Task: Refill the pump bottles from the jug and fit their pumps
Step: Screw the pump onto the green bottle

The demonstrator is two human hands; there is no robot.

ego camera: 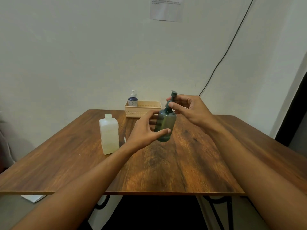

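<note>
A dark green see-through pump bottle [166, 123] is held above the wooden table [166, 163], tilted slightly. My left hand [146, 130] wraps around its body, thumb across the front. My right hand [187, 107] pinches the green pump [172, 98] at the bottle's neck, with the pump head sticking up above my fingers. A white square jug [109, 134] stands uncapped on the table to the left of the bottle. A blue-and-white pump bottle [132, 99] with its white pump fitted stands in a beige basket [146, 112] at the table's back edge.
The wall is close behind the basket, with a black cable [224, 55] running down it and a paper sheet [166, 9] taped above. A small white object [125, 139] lies just right of the jug. White paper [33, 198] lies below the table's front left edge.
</note>
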